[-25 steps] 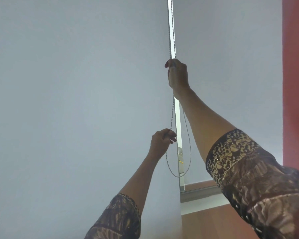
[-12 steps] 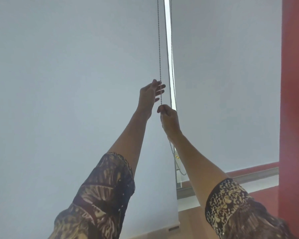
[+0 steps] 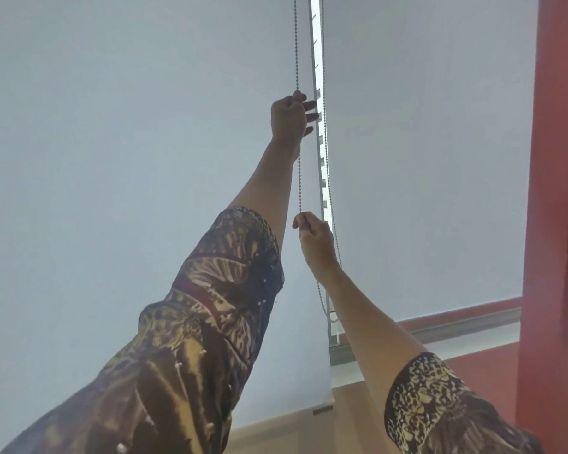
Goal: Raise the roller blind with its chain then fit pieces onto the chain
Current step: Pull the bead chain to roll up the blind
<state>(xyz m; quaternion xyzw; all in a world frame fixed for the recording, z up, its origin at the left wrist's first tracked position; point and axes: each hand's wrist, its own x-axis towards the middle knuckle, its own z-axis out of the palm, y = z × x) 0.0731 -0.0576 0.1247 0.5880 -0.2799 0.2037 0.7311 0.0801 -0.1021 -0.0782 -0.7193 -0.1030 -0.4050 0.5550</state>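
Observation:
A pale grey roller blind fills the left of the view, its bottom bar near the floor. A metal bead chain hangs in front of its right edge as a loop, with a second strand further right. My left hand is raised high and pinches the left strand. My right hand is lower and closed on the same strand, which runs taut between the two hands. The bottom of the loop is partly hidden behind my right forearm.
A second pale blind covers the window on the right, its bottom bar above a grey sill. A bright gap runs between the blinds. A red wall borders the right side.
My left hand has climbed up the chain and closed on it. My right hand has come down from high on the chain to below the left hand.

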